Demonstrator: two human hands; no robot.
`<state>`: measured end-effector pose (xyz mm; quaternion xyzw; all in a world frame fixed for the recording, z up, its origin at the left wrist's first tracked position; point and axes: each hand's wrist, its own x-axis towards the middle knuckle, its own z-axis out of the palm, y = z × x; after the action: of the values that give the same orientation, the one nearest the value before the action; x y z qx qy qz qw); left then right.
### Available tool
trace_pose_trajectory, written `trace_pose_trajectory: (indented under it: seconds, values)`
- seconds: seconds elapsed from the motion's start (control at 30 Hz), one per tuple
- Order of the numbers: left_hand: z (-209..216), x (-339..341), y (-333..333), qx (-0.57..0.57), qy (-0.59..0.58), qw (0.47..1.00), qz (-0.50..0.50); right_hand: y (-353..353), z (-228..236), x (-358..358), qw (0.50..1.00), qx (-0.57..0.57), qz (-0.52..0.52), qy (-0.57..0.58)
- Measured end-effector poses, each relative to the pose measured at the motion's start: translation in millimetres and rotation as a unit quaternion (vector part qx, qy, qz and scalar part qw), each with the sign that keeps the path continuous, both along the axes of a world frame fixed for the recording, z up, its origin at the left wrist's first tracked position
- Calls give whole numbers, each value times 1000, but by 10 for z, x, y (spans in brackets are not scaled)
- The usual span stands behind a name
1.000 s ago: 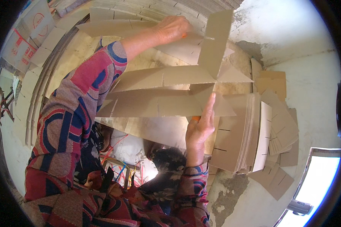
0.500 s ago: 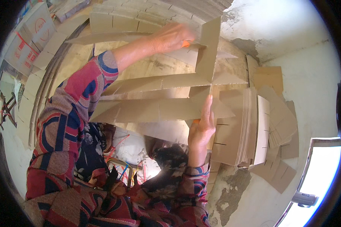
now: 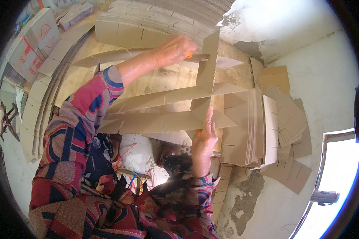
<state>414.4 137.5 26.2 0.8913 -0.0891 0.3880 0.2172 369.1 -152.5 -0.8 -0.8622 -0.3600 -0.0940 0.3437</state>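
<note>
Three long cardboard strips run from left to right: a far strip, a middle strip and a near strip. A cardboard cross strip stands on edge and meets them at their right-hand part. My left hand is closed on the far strip, just left of the cross strip; its fingertips are partly hidden, with orange showing on a finger. Around the near end of the cross strip, where it meets the near strip, my right hand is closed, index finger laid along the cardboard.
To the right stands a stack of slotted cardboard pieces, with loose cardboard sheets against the wall. More stacked strips lie at the back. A printed carton is at the far left, above the wooden tabletop.
Both hands and the joined strips have shifted slightly left in the picture. The cross strip remains between the hands, and both grips look the same.
</note>
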Motion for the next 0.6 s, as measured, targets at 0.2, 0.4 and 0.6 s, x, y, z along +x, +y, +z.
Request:
trace_pose_trajectory:
  seconds: [0.2,0.4,0.6]
  values:
    - [17,-68,-150,33,208,976,-62,-181,87,16,992,-123,-41,-10]
    - [-224,-402,3,23,60,993,-97,-269,-31,277,966,-239,28,-93]
    - [325,-1075,-584,60,297,953,-25,-663,72,469,986,-156,61,-21]
